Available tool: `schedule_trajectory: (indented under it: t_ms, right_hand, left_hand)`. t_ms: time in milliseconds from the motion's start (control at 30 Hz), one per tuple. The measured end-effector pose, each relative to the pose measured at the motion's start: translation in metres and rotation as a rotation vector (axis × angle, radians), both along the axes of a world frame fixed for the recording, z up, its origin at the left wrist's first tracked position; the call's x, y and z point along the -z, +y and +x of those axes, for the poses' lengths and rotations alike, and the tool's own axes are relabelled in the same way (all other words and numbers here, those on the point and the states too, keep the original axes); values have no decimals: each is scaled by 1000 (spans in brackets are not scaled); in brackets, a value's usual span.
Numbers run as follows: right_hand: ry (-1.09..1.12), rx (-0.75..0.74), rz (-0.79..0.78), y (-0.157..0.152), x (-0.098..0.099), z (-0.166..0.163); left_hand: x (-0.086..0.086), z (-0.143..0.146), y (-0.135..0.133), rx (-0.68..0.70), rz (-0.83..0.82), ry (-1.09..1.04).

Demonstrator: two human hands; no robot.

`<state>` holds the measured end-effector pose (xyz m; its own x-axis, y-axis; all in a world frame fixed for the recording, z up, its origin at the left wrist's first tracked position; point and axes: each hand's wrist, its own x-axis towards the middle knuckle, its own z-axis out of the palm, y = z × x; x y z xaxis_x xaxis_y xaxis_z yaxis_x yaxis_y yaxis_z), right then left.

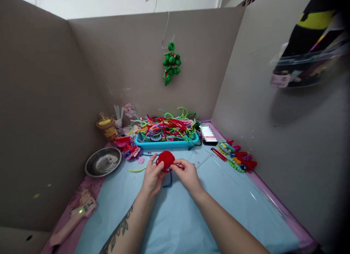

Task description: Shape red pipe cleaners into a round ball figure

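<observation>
In front of me, above the table, my left hand (153,176) grips a round red coil of fuzzy pipe cleaner (166,159), thumb on its face and fingers behind. My right hand (188,173) is closed in a pinch at the coil's lower right edge, on a short red strand (179,167) of it. Just beneath the hands hangs or lies a bent blue pipe cleaner (171,180); whether it joins the coil is hidden. To the left of my left hand, a yellow-green pipe cleaner (136,170) lies on the blue table cover (175,221).
Behind the hands stands a blue tray (166,145) heaped with colourful pipe cleaners. Left are a metal bowl (95,164), a drink cup (108,129) and a pink glue gun (76,219). Right lie a phone (209,134), a red cutter (218,154) and fuzzy multicoloured pieces (236,155).
</observation>
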<state>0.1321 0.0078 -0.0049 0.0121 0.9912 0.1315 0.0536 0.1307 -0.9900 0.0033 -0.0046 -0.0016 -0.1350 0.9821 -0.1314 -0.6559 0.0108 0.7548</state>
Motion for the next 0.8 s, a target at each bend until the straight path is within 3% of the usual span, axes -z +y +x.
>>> schedule_trajectory:
  t_ms: [167,400,800]
  right_hand:
    - [115,-103,-41,4,5,2]
    - [308,-6,-99,6,11,-1]
    - [66,17,95,-9,13,-14]
  left_hand:
    - [-2,0,-1,25,-26,-17]
    - [1,1,-3,41,11,27]
    - [-2,14,-7,-135,39,102]
